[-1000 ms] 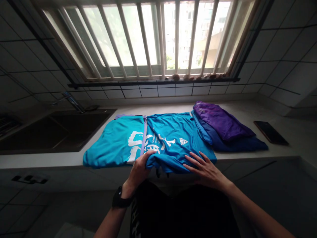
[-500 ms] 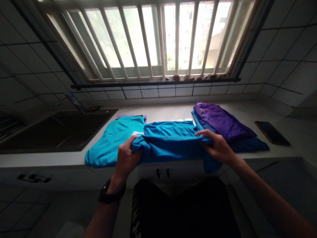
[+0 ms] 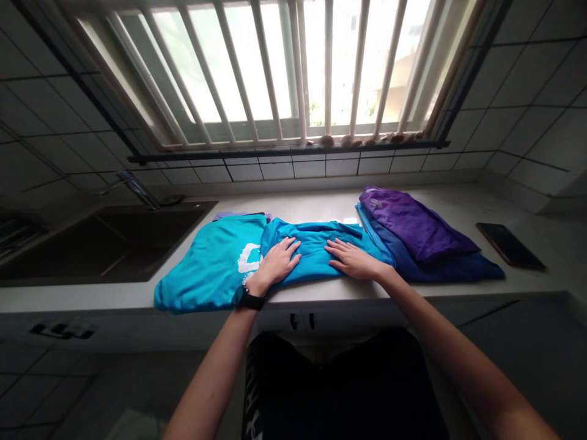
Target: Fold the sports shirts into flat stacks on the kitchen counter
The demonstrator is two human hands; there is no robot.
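Note:
Both hands lie flat on a folded blue garment point(image 3: 316, 235) at the middle of the counter. My left hand point(image 3: 279, 261), a dark watch point(image 3: 247, 298) on its wrist, presses on the left part with fingers stretched out. Opposite it, my right hand point(image 3: 352, 258) rests on the right part, fingers spread and gripping nothing. Left of the blue garment, and touching it, is a turquoise garment point(image 3: 206, 269) with a white print. On the right side a purple garment point(image 3: 415, 220) lies folded on top of a dark blue one point(image 3: 454, 269).
A dark sink point(image 3: 92, 244) with a metal faucet point(image 3: 137, 189) is set into the counter at the left. A phone point(image 3: 511, 245) lies at the far right. Behind the counter is a barred window point(image 3: 298, 73) with small roundish objects on its sill. Cabinet fronts are below the counter edge.
The near edge of the blue garment, held up in both hands before, now lies folded over on the counter. My hands have let go, moved inward and flattened on top.

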